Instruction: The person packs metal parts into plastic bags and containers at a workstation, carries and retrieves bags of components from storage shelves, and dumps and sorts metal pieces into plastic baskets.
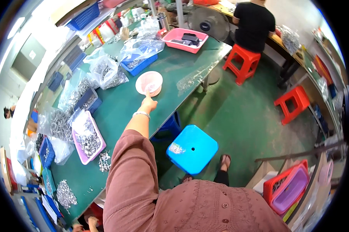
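Wears dusky-brown buttoned cloth shirt [217,205]; at eleven o'clock, has bare left hand [148,103], index finger extended, at pale-pink round plastic bowl [143,82]; cannot tell if pinching. Probably light, stiff, slippery: grasp rim.

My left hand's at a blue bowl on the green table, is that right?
Not quite: the bowl is pale pink, not blue, as the head view shows. It is at your left hand, on the green table.

Pale pink bowl [148,80], green table [122,112], blue stool [199,145]
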Motion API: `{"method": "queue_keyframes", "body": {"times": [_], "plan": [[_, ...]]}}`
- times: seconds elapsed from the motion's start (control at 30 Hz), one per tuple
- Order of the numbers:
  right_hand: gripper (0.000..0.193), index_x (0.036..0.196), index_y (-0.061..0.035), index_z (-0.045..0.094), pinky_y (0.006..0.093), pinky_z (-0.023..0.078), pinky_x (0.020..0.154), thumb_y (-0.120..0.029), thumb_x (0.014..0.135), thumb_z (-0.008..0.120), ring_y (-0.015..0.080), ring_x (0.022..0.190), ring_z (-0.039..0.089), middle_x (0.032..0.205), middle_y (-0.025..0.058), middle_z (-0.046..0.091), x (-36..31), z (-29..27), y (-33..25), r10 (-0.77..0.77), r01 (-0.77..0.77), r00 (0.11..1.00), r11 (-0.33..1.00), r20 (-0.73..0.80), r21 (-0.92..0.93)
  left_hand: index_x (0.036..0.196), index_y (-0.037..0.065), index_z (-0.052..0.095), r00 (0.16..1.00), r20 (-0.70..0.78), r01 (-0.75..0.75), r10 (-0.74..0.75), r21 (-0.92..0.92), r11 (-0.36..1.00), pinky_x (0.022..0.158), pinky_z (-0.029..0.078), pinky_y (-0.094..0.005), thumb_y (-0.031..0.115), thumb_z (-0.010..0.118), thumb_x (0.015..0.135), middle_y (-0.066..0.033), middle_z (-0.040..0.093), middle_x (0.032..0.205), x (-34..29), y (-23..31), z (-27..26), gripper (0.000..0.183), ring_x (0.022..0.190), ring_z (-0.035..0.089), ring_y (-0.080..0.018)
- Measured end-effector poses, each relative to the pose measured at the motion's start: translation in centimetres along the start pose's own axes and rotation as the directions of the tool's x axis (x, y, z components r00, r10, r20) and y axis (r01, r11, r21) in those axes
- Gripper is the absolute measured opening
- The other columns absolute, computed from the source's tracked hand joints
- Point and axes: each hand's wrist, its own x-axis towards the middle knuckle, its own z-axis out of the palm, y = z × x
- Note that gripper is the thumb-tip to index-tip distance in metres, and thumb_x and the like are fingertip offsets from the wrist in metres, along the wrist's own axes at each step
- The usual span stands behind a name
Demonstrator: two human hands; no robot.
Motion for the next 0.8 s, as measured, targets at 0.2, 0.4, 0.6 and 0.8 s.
{"method": "queue_keyframes", "body": {"times": [0.2,0.4,0.6,0.8], "plan": [[0.008,0.085,-0.0046,0.048,0.0277,0.037,0.036,-0.010,0.079,0.048,0.0160,0.045,0.049,0.059,0.0062,0.049,18.0,-10.0,-5.3,0.780,-0.804,0.588,0.592,-0.214,-0.055,0.112,0.008,0.045,0.938,-0.347,-0.017,-0.003,-0.056,0.998,0.081,0.043,-0.0373,0.021,0.061,0.072,-0.0187,0.056,0.102,1.2,0.9,5.1,0.045,0.096,0.053,-0.0332],[0.009,0.085,-0.0045,0.049,0.0267,0.037,0.034,-0.009,0.079,0.047,0.0151,0.043,0.048,0.059,0.0062,0.050,40.2,-17.0,-16.6,0.681,-0.671,0.730,0.697,-0.060,-0.252,0.099,0.005,0.052,0.842,-0.515,0.040,-0.160,-0.236,0.971,0.070,0.047,-0.0339,0.020,0.063,0.073,-0.0135,0.060,0.084,-7.2,1.2,7.9,0.032,0.077,0.060,-0.0250],[0.010,0.086,-0.0043,0.049,0.0238,0.035,0.033,-0.009,0.079,0.045,0.0138,0.043,0.047,0.059,0.0063,0.049,56.1,-14.2,-24.7,0.575,-0.492,0.811,0.768,0.104,-0.409,0.093,0.002,0.051,0.717,-0.555,0.220,-0.421,-0.394,0.893,0.064,0.045,-0.0311,0.017,0.061,0.074,-0.0118,0.058,0.076,-21.8,3.8,10.4,0.026,0.069,0.057,-0.0197],[0.012,0.087,-0.0052,0.053,0.0264,0.040,0.040,-0.012,0.077,0.051,0.0152,0.047,0.050,0.064,0.0064,0.052,57.3,-0.6,-29.4,0.401,-0.064,0.693,0.862,0.599,-0.503,0.096,0.001,0.047,0.469,-0.614,0.047,-0.634,-0.700,0.713,0.065,0.045,-0.0248,0.007,0.058,0.077,-0.0041,0.055,0.081,-34.1,5.5,17.3,0.022,0.076,0.053,-0.0105]]}}
